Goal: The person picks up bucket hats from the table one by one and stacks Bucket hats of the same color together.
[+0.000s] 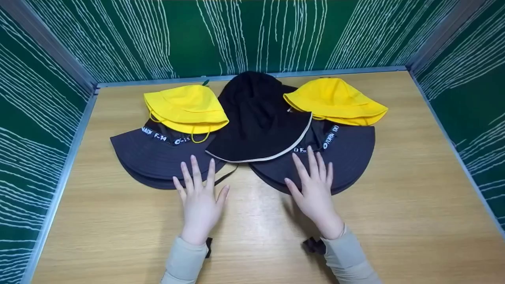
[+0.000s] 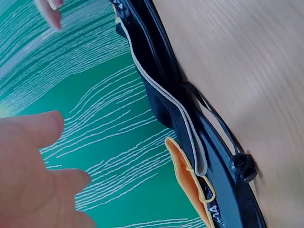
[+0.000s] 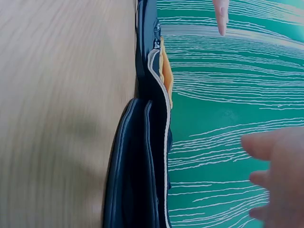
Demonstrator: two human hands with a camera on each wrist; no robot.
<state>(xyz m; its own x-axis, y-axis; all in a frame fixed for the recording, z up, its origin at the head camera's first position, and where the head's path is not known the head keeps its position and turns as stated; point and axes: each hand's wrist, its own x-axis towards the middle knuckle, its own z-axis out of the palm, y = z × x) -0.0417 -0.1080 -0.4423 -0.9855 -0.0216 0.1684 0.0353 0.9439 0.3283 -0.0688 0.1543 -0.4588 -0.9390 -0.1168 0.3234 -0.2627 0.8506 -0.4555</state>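
My left hand (image 1: 200,209), fingers spread and palm down, is held over the table just in front of a dark wide-brimmed hat (image 1: 138,157) at the left. Fingers also spread, my right hand (image 1: 317,193) overlaps the brim of a second dark hat (image 1: 355,154) in the head view. Both hands hold nothing, and the wrist views show them raised above the hats. Across the two dark brims lies a black bucket hat (image 1: 256,118) with white edging. One yellow hat (image 1: 185,106) rests on the left dark hat, another yellow hat (image 1: 335,98) on the right one.
The hats sit toward the back of a wooden table (image 1: 252,244). Green panels (image 1: 185,39) with white streaks rise at the back and both sides. A black cord with a toggle (image 2: 243,166) hangs from the left dark hat onto the table.
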